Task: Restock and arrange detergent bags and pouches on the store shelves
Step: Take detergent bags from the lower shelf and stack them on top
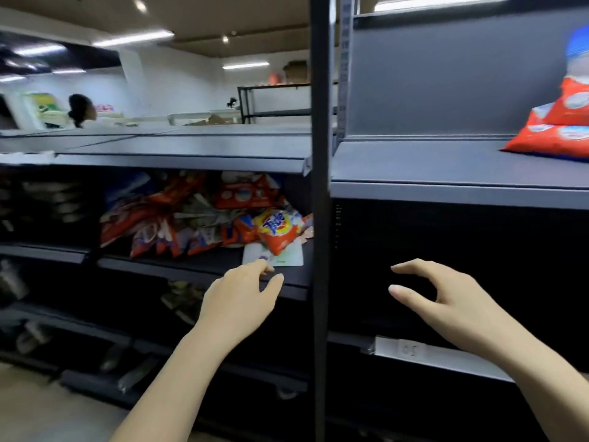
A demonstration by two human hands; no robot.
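A jumbled heap of red and orange detergent bags (178,218) lies on the middle shelf (204,271) of the left rack. An orange Tide pouch (279,229) sits at the heap's right end, on top of a flat white pouch (287,258). My left hand (242,298) reaches to the shelf's front edge, fingertips touching the white pouch's near edge, holding nothing. My right hand (446,298) hovers empty with loosely spread fingers in front of the dark right bay. Red-orange bags (554,135) are stacked at the far right of the upper right shelf (446,183).
A black upright post (320,218) divides the two racks between my hands. Lower left shelves hold dim, blurred goods (181,301). A white price strip (439,355) edges the lower right shelf. A person (81,110) stands far off beyond the left rack's top.
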